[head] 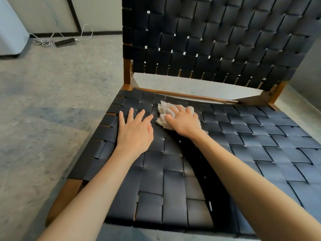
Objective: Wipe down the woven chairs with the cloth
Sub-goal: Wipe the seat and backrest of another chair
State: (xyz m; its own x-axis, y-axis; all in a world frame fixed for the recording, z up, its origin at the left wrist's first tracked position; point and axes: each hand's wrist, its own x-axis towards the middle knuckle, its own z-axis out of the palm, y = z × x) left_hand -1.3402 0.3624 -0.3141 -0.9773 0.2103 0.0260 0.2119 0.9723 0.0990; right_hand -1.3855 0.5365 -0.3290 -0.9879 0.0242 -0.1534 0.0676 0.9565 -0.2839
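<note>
Fingers (169, 117) of the right hand (184, 120) curl down over a bunched pale cloth (164, 106) and press it onto the woven seat (260, 136) of the chair. The cloth sits in the far left part of the seat, just short of the wooden back rail (191, 97). The left hand (135, 131) lies flat just left of the cloth, its fingers (131, 113) straight and spread, holding nothing and braced on the straps.

The cloth looks soft and light, likely to crumple and slip loose, so it is best kept wadded under the palm. The straps look smooth and slightly glossy and probably give a little under pressure. The slits between them could catch a loose corner.

The seat's left edge lies close beside the left hand. An open gap separates the rail from the woven backrest (225, 40) rising beyond it. Wide room for strokes lies to the right and nearer. A power strip (65, 42) sits on the floor (43, 101), well apart.
</note>
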